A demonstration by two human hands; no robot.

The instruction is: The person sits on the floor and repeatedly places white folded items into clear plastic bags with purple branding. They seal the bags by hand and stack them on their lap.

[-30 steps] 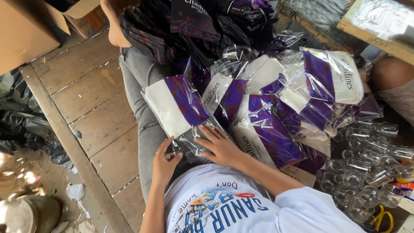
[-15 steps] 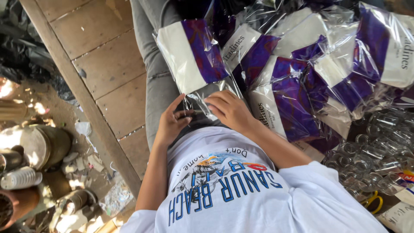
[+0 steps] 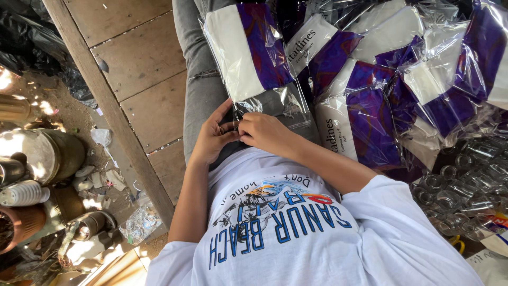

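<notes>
one bagged cloth (image 3: pixel 248 50) on the lap, white and purple in clear plastic, left hand (image 3: pixel 211 137) and right hand (image 3: pixel 267 132) both pinching its bottom edge, roughly seven more packs (image 3: pixel 365 100) piled alongside

A clear plastic package (image 3: pixel 248 50) with white and purple cloth lies on the lap; similar purple-white packages (image 3: pixel 370 100) are piled just beside it.

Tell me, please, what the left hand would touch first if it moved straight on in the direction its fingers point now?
Probably the right hand: the left hand points at it, fingertips nearly touching at the bag's open end. Depth is unclear.
</notes>
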